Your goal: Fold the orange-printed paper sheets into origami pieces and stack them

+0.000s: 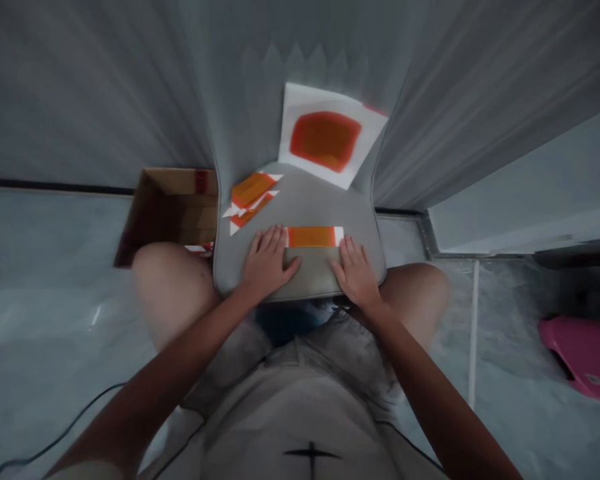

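1. Presently in hand: the step looks to be flattening or squaring a folded paper strip (313,237), judged from the spread fingers at its two ends.
2. Left hand (266,262): palm down on the seat, fingers nearly straight, fingertips at the strip's left end, thumb angled out below it; clamped on nothing.
3. Right hand (357,272): palm down, fingertips at the strip's right end, thumb pointing inward; likewise gripping nothing. The two hands are well apart, with the strip between them.
4. Location of strip: near the front edge of a grey padded chair seat (310,273), lying roughly parallel to that edge, between the person's knees.
5. Appearance of strip: narrow, flat and oblong; orange middle with redder margins toward both ends; white ends, the right one showing more fully, the left partly behind fingers. Fold lines too faint to tell.
6. Next move, as a judgement: it calls for keeping both ends steady and aligned while pressure is run along the strip, or for a fingertip to lift one end if another fold is wanted.
7. Related stock: two folded orange-and-white pieces (253,190) with pointed white ends, close together on the seat's left; one white sheet (325,137) bearing a rounded orange-red patch, toward the backrest.
8. Adjacent: open cardboard box (177,172), floor, left of the chair.
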`<state>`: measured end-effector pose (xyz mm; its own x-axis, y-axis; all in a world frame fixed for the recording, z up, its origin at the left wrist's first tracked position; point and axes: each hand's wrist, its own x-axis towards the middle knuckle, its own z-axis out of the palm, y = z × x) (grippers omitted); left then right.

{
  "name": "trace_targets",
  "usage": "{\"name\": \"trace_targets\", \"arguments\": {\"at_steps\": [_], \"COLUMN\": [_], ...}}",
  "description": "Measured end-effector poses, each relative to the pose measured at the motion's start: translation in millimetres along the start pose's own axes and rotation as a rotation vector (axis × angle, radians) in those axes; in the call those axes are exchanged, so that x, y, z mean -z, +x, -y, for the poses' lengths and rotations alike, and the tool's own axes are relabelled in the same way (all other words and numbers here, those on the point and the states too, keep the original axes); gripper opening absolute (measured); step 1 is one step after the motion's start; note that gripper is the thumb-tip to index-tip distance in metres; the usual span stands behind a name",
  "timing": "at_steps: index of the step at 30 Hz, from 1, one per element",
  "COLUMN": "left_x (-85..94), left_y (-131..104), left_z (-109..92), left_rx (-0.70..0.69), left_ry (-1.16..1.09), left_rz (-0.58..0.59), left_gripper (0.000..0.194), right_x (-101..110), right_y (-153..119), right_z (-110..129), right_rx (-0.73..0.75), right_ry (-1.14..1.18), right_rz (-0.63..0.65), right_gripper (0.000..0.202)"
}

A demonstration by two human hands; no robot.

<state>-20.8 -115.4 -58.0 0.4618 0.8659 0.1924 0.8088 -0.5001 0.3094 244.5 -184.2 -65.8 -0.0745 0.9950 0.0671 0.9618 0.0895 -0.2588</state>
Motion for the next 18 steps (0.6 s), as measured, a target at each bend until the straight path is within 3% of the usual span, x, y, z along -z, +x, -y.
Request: {"name": "trace_targets", "arguments": {"at_steps": [3,5,8,11,14,18], "left_x": [7.5,9.8,1.9,-12.2,-13.8,8.1], "left_y": [3,7,15,21,16,-8], "left_z": [-11,-31,-70,-94,-81,-24], "left_rx": [-0.006,-0.1,-0.321,-0.317,-0.257,-0.104], "left_ry": [0.011,-0.002,-0.052,-0.041,-0.012,0.068], "left_rz": [-0.072,-0.101,0.001,0.103,0.155,0.134], "left_gripper": [0.084,0.083,0.074,0.076,0.074,0.071], "right_x": [-5,-6,-4,-3,-4,-4], "right_y": [3,4,3,1,2,3], "right_z": [8,9,7,6,8,11], "right_rx": [-0.002,-0.005,0.008,0.021,0.001,-0.02], "right_ry": [-0.002,0.0,0.007,0.012,0.023,0.048], "right_rz": [-0.043,-0.06,-0.051,-0.038,-0.064,-0.09], "right_gripper": [0.075,0.074,0.071,0.067,0.069,0.072]}}
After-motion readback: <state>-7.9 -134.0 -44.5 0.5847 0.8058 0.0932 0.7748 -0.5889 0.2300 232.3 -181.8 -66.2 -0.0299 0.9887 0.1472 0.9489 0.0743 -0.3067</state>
